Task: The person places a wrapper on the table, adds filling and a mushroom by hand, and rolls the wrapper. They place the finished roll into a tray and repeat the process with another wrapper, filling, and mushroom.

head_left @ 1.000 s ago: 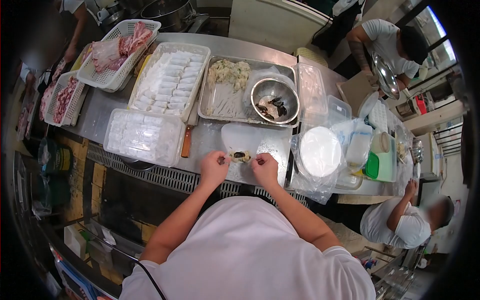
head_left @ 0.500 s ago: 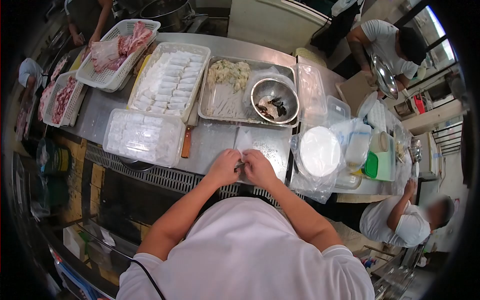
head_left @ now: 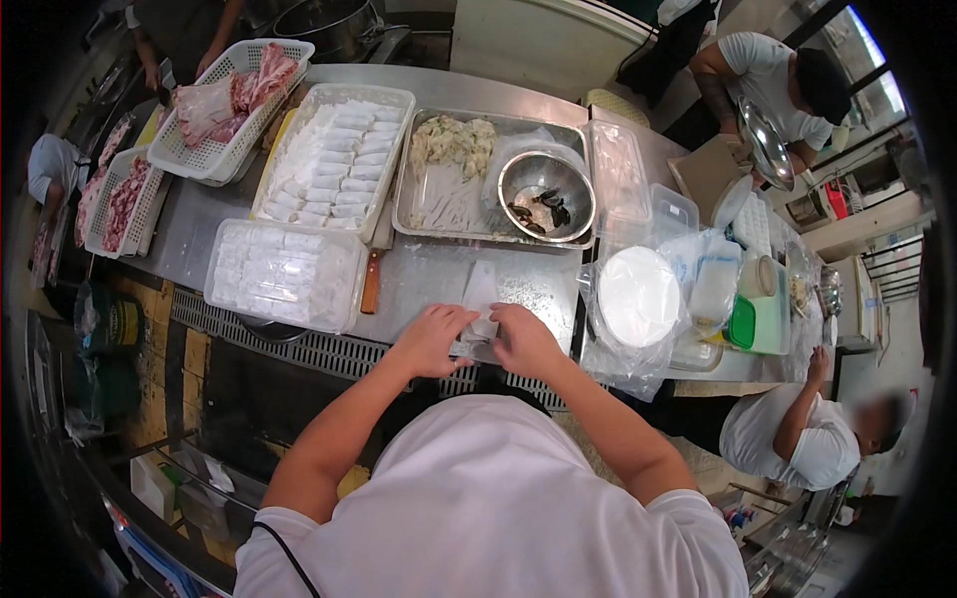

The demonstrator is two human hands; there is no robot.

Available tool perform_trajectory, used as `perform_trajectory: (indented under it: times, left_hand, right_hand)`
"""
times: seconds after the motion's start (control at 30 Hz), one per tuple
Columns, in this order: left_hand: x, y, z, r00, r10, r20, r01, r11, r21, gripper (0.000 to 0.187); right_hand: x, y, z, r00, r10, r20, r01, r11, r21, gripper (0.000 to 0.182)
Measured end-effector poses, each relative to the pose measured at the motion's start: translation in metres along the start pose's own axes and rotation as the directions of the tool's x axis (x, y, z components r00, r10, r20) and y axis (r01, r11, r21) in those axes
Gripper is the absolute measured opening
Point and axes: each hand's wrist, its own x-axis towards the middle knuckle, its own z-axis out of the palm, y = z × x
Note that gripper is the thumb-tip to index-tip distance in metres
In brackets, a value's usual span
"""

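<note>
At the front edge of the metal table (head_left: 419, 284), a thin pale wrapper (head_left: 480, 285) lies between my two hands. My left hand (head_left: 435, 341) closes its fingers on the wrapper's left side. On the right side, my right hand (head_left: 525, 341) pinches the same wrapper. Beyond them is a metal tray (head_left: 431, 211) with a pale chopped mixture (head_left: 454, 147) and a steel bowl (head_left: 513, 177) holding dark pieces. White rolls (head_left: 344, 169) lie in rows in a white tray (head_left: 384, 97), left of the metal one.
A lidded box (head_left: 284, 274) and a knife handle (head_left: 371, 284) lie to the left. White round sheets (head_left: 639, 294) in plastic lie to the right. Baskets of raw meat (head_left: 234, 95) stand at the far left. Co-workers (head_left: 773, 85) stand around the table.
My hands have moved slightly apart, the left one shifting left. More of the wrapper now shows between them, lying flatter on the table.
</note>
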Motion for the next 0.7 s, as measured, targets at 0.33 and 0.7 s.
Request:
perform_trajectory:
  times: [0.33, 0.7]
  left_hand:
    - [-0.029, 0.002, 0.026, 0.995, 0.063, -0.083, -0.064, 0.998, -0.01, 0.094]
    - [-0.03, -0.002, 0.049, 0.961, 0.149, -0.234, -0.133, 0.987, 0.086, 0.058]
  right_hand:
    - [-0.038, -0.007, 0.028, 0.975, 0.044, 0.217, 0.013, 0.968, -0.252, 0.091]
    - [-0.051, -0.008, 0.043, 0.999, -0.046, 0.005, 0.046, 0.961, -0.274, 0.059]
